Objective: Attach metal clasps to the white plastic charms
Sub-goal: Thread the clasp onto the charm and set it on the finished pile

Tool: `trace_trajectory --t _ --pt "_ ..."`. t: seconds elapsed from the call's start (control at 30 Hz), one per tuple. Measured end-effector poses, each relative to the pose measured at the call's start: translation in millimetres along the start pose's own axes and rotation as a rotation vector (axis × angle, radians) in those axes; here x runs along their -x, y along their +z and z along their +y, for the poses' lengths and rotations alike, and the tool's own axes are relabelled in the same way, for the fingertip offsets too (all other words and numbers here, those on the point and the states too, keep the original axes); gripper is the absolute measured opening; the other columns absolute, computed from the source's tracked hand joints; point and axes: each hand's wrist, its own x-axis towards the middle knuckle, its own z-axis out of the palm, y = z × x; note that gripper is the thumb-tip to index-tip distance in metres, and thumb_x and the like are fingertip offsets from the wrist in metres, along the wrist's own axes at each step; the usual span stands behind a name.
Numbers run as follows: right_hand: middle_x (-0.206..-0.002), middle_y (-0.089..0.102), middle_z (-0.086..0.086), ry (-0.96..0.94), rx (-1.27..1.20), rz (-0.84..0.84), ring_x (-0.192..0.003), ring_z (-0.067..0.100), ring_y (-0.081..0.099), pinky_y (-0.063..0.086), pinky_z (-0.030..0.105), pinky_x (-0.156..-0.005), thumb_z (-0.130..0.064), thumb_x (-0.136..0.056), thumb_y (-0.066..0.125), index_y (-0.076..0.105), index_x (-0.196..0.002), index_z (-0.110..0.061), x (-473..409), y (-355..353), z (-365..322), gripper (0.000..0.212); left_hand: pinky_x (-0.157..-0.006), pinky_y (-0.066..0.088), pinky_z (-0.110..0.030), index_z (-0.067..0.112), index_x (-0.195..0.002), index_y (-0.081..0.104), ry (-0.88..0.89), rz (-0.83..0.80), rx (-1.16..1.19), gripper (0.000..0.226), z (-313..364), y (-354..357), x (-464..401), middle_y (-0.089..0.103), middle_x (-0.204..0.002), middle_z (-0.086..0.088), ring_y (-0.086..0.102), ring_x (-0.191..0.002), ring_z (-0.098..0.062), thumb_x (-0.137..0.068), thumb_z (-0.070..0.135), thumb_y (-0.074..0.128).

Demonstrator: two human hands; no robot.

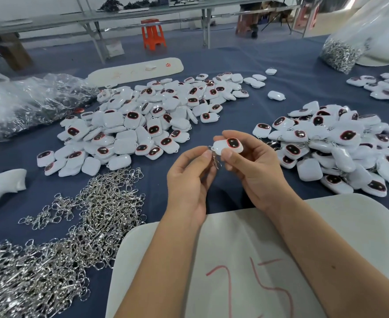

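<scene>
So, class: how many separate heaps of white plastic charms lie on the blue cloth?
3: a large heap of white plastic charms left of centre, another heap at right, a smaller one far right, cut by the frame. A few strays lie between.

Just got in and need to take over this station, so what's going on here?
A person is fitting a metal clasp to a white charm. The right hand grips the charm; the left hand pinches the clasp at its edge. Loose clasps lie left, charm piles beyond and right.
</scene>
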Motion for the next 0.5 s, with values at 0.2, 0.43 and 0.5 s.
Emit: trace_trajectory --t 0.2,0.43,0.5 --pt "-0.119 0.077 0.008 -0.047 0.086 0.004 -0.087 0.014 0.070 0.055 0.020 -0.070 -0.012 -0.081 0.081 0.072 -0.115 -0.011 1.2 1.6 2.1 0.035 -0.087 0.059 -0.032 0.010 -0.094 0.072 0.074 0.030 0.045 0.017 -4.8 3.1 0.0 0.072 -0.085 -0.009 0.071 -0.077 -0.015 -0.094 -0.005 0.063" --pt "-0.117 0.077 0.008 -0.062 0.139 -0.016 -0.089 0.019 0.073 0.055 0.021 -0.070 -0.003 -0.089 0.078 0.072 -0.114 -0.009 1.9 1.5 4.1 0.027 -0.073 0.058 -0.026 0.006 -0.087 0.069 0.166 0.061 0.009 0.020 -6.0 3.5 -3.7 0.066 -0.078 -0.012 0.065 -0.073 -0.019 -0.095 -0.009 0.059" --pt "-0.115 0.078 0.009 -0.058 0.137 -0.007 -0.090 0.019 0.075 0.056 0.021 -0.070 -0.003 -0.089 0.079 0.072 -0.114 -0.007 2.1 1.3 3.7 0.026 -0.072 0.056 -0.027 0.007 -0.085 0.069 0.225 0.088 -0.063 0.021 -7.3 2.4 -5.4 0.067 -0.074 -0.010 0.065 -0.071 -0.018 -0.094 -0.010 0.060"
